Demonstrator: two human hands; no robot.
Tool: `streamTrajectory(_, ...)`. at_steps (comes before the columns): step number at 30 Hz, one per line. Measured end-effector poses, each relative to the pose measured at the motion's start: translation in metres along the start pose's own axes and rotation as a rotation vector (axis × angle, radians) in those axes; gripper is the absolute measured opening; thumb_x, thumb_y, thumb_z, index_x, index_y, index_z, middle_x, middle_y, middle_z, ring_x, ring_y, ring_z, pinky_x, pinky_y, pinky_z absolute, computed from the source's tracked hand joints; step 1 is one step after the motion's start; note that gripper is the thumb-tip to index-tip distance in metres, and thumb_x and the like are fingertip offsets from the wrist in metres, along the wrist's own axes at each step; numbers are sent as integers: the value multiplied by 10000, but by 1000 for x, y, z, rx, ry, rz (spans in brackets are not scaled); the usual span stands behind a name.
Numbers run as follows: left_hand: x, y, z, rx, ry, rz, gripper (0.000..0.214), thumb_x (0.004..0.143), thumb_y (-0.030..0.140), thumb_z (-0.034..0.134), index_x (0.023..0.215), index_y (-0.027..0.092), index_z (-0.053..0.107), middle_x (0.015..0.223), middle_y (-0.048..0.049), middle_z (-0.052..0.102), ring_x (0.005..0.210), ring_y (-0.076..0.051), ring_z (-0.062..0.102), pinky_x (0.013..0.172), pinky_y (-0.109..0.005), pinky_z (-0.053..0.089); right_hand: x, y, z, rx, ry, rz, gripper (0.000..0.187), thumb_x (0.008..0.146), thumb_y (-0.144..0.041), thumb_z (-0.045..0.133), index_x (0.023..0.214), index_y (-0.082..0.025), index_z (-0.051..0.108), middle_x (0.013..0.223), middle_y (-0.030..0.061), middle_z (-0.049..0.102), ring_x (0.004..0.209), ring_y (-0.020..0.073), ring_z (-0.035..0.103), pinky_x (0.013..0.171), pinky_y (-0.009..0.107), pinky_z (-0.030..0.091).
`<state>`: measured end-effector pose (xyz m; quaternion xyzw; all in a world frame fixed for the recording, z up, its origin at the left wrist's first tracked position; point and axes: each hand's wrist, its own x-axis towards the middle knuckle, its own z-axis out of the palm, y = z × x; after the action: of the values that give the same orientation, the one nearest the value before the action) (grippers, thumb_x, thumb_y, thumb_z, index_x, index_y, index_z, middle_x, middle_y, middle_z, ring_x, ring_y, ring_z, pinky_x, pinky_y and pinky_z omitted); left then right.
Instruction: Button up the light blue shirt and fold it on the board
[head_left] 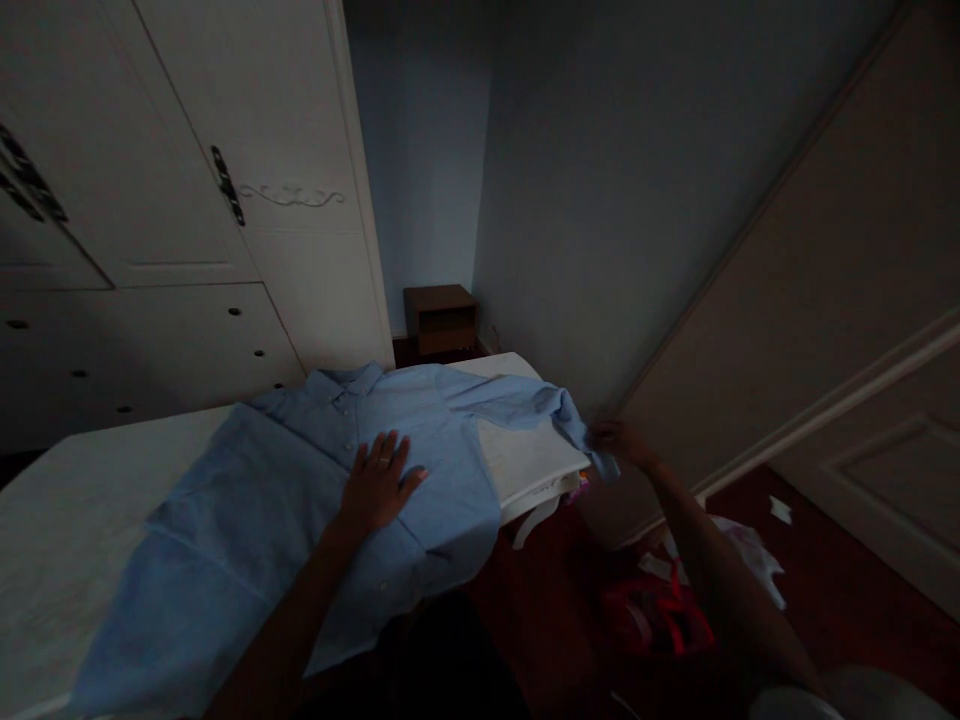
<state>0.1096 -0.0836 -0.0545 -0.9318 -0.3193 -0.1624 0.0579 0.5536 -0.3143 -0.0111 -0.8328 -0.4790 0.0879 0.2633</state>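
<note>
A light blue button-up shirt (285, 500) lies spread face up on a white bed (60, 520), collar toward the far wardrobe. My left hand (381, 482) rests flat on the shirt's chest, fingers spread. My right hand (616, 440) is out past the bed's right edge, closed on the cuff of the shirt's sleeve (525, 400), which stretches across the bed corner.
A white wardrobe (187, 200) stands behind the bed. A small brown nightstand (440, 318) sits in the far corner. On the dark red floor lie a red bag (660, 615) and scattered white scraps (780, 510). A pale door panel (825, 350) fills the right.
</note>
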Motion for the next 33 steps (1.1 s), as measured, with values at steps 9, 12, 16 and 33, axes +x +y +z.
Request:
streamTrajectory(9,0,-2,4,-7,-20,-6,692,943,603,332,1432,131,457,1500,-189,403,1417,-344,331,1157,-564,210,7,-15,-14,16,355,19,299,792,-234,464,994,-169,674,1086,141,698,950,243,662,874,395,519)
streamTrajectory(12,1,-1,3,7,-34,-11,690,946,590,332,1434,118,455,1515,-196,377,1422,-353,317,1158,-563,202,14,-41,-33,42,596,-157,264,842,-286,454,981,-177,651,1116,150,671,1022,254,631,928,443,493)
streamTrajectory(16,2,3,-1,10,-75,-30,701,948,590,320,1450,114,436,1518,-194,370,1435,-355,286,1160,-566,190,38,-96,-62,42,729,-434,171,855,-277,489,876,-213,646,1071,107,667,1029,239,615,957,436,471)
streamTrajectory(33,78,34,-46,-191,-198,-83,379,969,316,371,1117,130,666,1216,-158,642,1155,-244,575,1008,-388,432,112,-364,-87,107,493,-1198,171,941,-262,476,934,-230,644,1136,57,621,1118,206,548,988,398,433)
